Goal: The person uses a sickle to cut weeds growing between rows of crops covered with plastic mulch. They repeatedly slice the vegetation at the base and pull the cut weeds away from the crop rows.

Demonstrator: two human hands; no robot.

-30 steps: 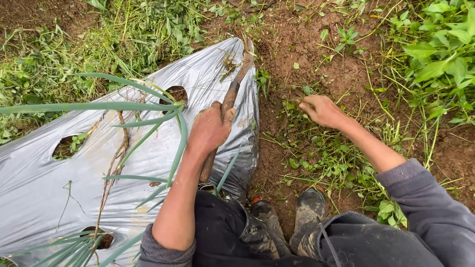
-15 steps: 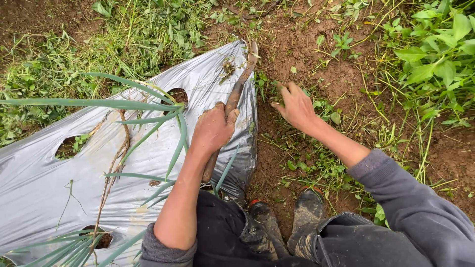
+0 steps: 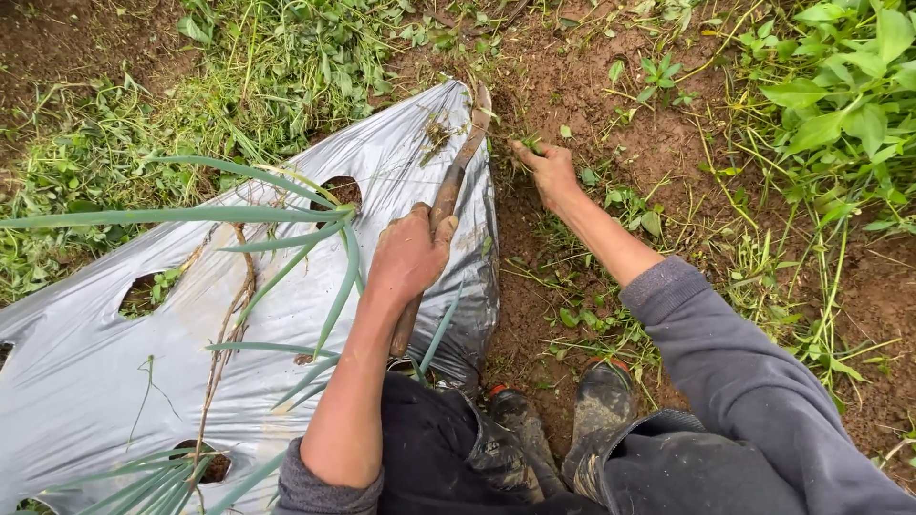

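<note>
My left hand (image 3: 409, 256) grips the wooden handle of a muddy hand tool (image 3: 456, 176), whose blade points up along the right edge of the silver plastic mulch sheet (image 3: 86, 372). My right hand (image 3: 546, 170) reaches forward to a small green weed (image 3: 530, 145) in the soil beside the tool's tip, with fingers pinched on it. Long green onion leaves (image 3: 191, 214) arch over the sheet from its holes.
Bare brown soil (image 3: 658, 143) with scattered small weeds lies right of the sheet. Cut grass (image 3: 239, 86) covers the upper left. Leafy plants (image 3: 849, 86) crowd the upper right. My muddy boots (image 3: 601, 410) and dark trousers fill the bottom.
My right hand has swept left and forward, from the weeds at the right to the weed beside the tool's tip. My left hand has stayed on the tool handle.
</note>
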